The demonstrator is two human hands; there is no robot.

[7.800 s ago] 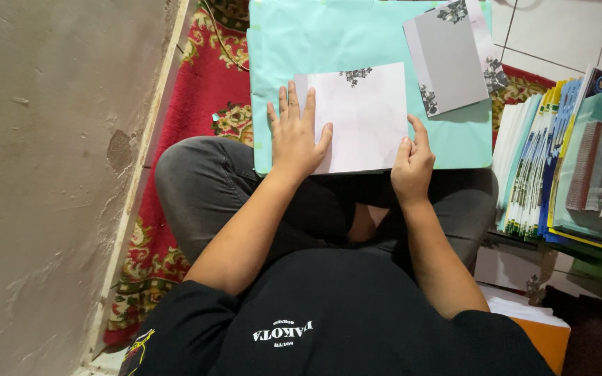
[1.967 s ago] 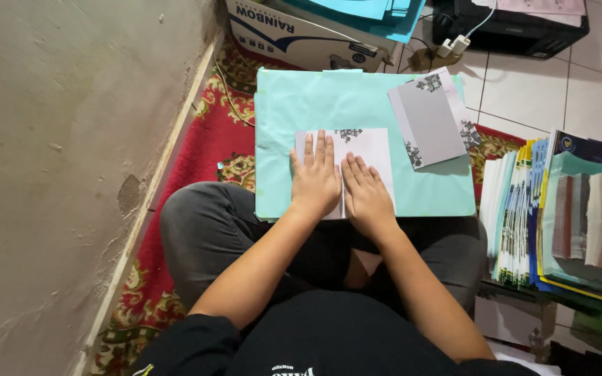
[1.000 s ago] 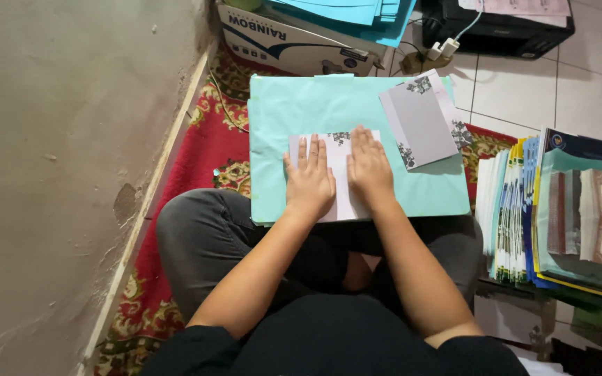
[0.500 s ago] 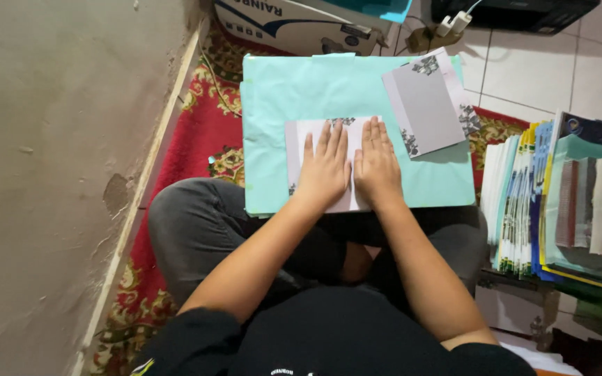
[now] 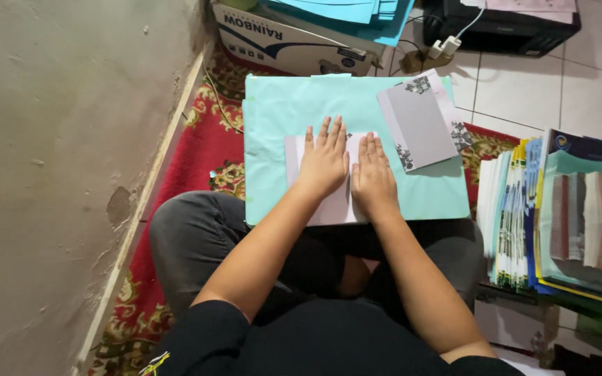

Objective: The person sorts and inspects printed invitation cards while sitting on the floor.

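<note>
Change since the earlier frames: I log both hands now side by side on the white folded sheet. Several seconds back they sat far apart at its outer edges and the sheet looked wider. Over the last second the hands have barely shifted.

Left hand: flat, palm down, fingers straight and slightly spread, holding nothing, pressing on the sheet.

Right hand: flat, palm down, fingers close together, gripping nothing, its thumb side just beside the left hand.

White folded sheet: under both palms, on the turquoise paper stack, which rests across my lap. A strip shows left of the left fingers; a dark floral print peeks out just beyond the fingertips.

Grey card: tilted, beyond and right of the right fingers, apart from them.

Hidden or unclear: most of the sheet is covered by hands and wrists, so I cannot make out any crease. The cardboard box, black printer and stacked booklets are cut off at the frame edges.
</note>
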